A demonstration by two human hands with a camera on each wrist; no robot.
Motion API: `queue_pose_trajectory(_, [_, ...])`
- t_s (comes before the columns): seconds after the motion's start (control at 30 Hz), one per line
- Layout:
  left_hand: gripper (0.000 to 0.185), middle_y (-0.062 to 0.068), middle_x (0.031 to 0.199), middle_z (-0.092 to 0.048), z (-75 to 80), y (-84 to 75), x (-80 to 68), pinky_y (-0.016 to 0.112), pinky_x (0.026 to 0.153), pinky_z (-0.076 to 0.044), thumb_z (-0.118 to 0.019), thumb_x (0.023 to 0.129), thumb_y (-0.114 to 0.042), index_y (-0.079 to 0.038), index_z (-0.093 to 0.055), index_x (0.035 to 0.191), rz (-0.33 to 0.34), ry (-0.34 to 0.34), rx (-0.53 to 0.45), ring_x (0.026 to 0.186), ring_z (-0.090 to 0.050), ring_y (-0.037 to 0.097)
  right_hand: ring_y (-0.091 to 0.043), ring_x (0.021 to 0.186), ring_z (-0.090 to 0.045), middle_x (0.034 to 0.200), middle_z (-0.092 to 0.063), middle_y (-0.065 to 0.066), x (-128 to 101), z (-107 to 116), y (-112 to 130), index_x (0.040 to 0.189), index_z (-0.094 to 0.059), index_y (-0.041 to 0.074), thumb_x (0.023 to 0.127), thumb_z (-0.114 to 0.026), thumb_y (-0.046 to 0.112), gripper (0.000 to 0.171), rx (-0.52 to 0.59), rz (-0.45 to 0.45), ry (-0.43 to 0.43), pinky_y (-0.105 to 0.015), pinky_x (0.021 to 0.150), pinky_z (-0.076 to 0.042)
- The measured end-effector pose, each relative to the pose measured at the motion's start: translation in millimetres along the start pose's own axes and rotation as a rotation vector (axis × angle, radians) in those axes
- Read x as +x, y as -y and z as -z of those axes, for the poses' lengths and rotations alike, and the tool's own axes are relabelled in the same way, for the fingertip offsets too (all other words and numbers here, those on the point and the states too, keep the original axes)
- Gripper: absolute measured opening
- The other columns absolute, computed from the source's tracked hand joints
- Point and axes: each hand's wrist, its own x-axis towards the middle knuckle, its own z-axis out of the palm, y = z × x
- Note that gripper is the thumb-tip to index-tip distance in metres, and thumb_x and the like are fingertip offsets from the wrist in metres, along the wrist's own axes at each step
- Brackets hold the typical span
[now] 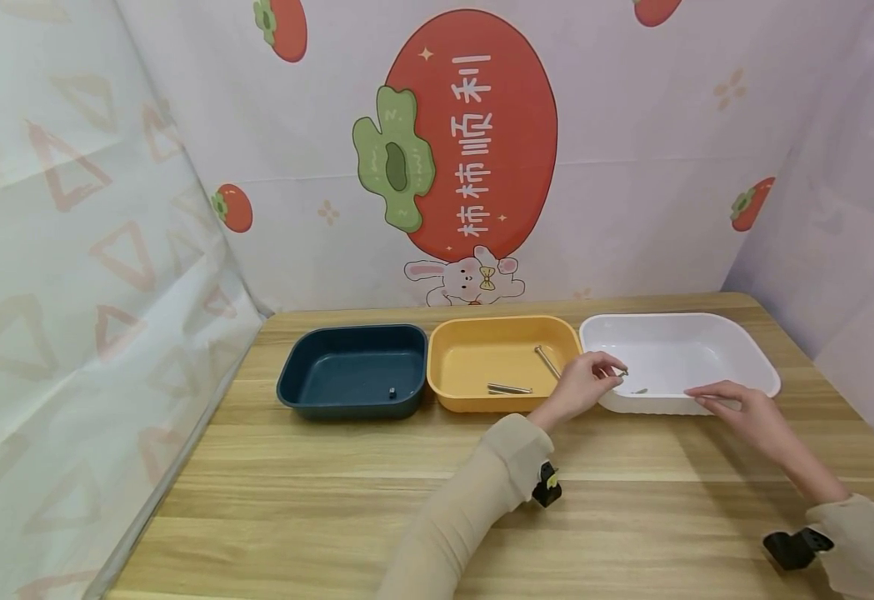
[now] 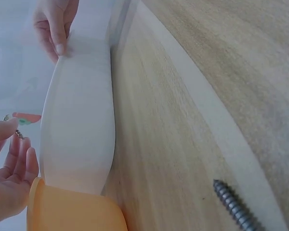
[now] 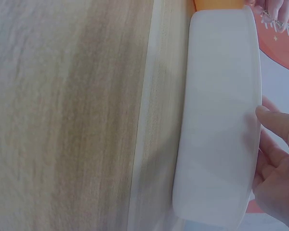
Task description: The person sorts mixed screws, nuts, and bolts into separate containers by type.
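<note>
My left hand is over the near left corner of the white tray. Between thumb and fingers it pinches a small screw, its thread showing in the left wrist view. On the tray's near rim, toward the right, my right hand grips with the thumb outside and fingers inside, as the right wrist view shows. One small metal piece lies inside the white tray near its front wall.
Left of the white tray stands a yellow tray holding several long bolts. A dark blue tray beside it contains a small dark metal piece. All rest on a wooden table before a printed cloth backdrop.
</note>
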Motion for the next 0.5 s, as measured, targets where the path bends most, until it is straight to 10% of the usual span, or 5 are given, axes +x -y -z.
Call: queue_pose_trajectory(0.5, [0.013,0.000,0.080,-0.061,-3.4,1.8,5.4,0.007,0.061,-0.037,-0.064,0.080,-0.006,-0.008,-0.067,0.092,-0.043,0.027,0.101,0.067,-0.047,-0.001,0.023,0.086,-0.041,0.091,-0.051,0.031,-0.7,-0.4,0.0,0.093,-0.064,-0.006,0.081,-0.059,-0.001,0.013,-0.023,0.000,0.006,-0.001,0.067,-0.034])
